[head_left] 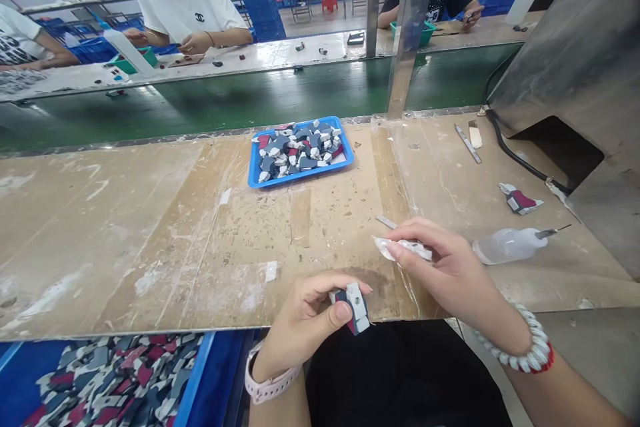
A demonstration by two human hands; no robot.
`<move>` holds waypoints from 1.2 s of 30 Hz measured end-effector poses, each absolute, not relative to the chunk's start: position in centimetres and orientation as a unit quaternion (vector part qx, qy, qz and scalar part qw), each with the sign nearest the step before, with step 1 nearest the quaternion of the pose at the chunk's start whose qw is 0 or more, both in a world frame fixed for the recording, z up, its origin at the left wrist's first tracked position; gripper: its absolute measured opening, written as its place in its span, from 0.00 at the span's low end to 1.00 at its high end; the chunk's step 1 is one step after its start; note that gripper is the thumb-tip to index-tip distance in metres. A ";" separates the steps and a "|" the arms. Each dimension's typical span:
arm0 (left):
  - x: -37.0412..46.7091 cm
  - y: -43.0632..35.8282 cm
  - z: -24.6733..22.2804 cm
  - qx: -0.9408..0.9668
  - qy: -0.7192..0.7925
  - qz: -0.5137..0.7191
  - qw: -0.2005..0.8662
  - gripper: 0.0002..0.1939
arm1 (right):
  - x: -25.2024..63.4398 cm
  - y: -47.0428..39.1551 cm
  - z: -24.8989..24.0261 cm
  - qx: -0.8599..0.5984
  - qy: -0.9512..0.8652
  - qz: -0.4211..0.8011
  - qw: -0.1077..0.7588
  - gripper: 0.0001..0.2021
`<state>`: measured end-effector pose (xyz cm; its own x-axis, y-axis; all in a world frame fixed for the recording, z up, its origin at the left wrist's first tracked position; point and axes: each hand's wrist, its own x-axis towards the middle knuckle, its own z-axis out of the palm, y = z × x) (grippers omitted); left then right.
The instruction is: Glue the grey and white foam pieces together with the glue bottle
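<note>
Bench (150,240): brown, white-smeared. Held piece (357,303): pale grey, slate, maroon. Held wad (383,247): white. Tray (280,181), near bench's far edge: blue; its pieces (297,150) mottled slate, pale grey, maroon. Crate (194,373), below bench's near left corner: blue. Bottle (505,247), towards right edge: translucent white. Watch strap (273,385): pale pink. Bracelet (535,340): silvery white, red.

At my worn, tape-patched bench (340,230), a blue tray (310,174) sits at twelve o'clock from centre, a slim tool (468,144) at two, a squeeze bottle (505,246) and loose part (521,200) at three.
</note>
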<state>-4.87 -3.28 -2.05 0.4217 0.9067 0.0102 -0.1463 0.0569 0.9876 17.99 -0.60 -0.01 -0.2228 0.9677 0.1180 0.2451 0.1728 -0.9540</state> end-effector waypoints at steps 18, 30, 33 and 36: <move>-5.0 -3.4 -3.0 0.521 0.325 0.456 0.644 0.17 | 15.0 -3.6 0.1 -0.443 -0.567 0.592 0.364 0.02; -4.8 -3.6 -2.9 0.561 0.344 0.456 0.599 0.13 | 18.1 -1.5 -1.5 -0.594 -0.667 0.297 0.338 0.05; -4.6 -3.6 -2.8 0.584 0.373 0.459 0.556 0.11 | 18.8 -0.7 -2.1 -0.624 -0.704 0.130 0.312 0.10; -4.3 -3.5 -3.1 0.613 0.409 0.459 0.497 0.09 | 18.2 0.1 -2.4 -0.597 -0.738 0.030 0.313 0.11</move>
<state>-4.25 -3.54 -3.05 0.2440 0.9570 0.1571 0.0445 -0.1729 0.9839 18.25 0.15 -2.38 -0.0903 0.8998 0.4268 0.8627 0.2848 -0.4178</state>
